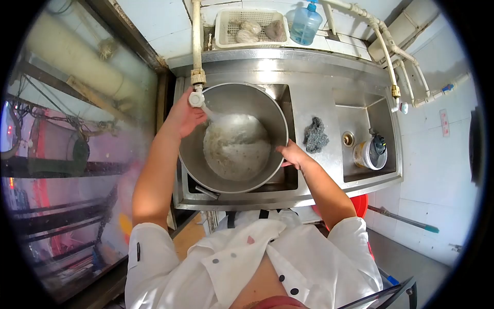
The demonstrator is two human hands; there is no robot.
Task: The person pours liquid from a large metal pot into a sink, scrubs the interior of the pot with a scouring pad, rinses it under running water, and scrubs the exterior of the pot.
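A large round metal pot [197, 164] stands tilted in the left sink basin, with cloudy water [237, 149] in its bottom. A stream runs into it from the white tap [196, 99] at the end of a pipe. My left hand [188, 116] is beside the tap at the pot's upper left rim, its fingers apart and partly behind the tap. At the pot's right side, my right hand [292, 154] grips the rim, with the thumb on top. A grey scouring pad [315, 136] lies on the steel counter to the right.
The right basin [358, 170] holds a white tub [364, 155] with a dark object in it. Behind the sink are a white basket [222, 31] with bagged items and a blue bottle [305, 24]. A red bucket [361, 205] stands under the sink's front edge.
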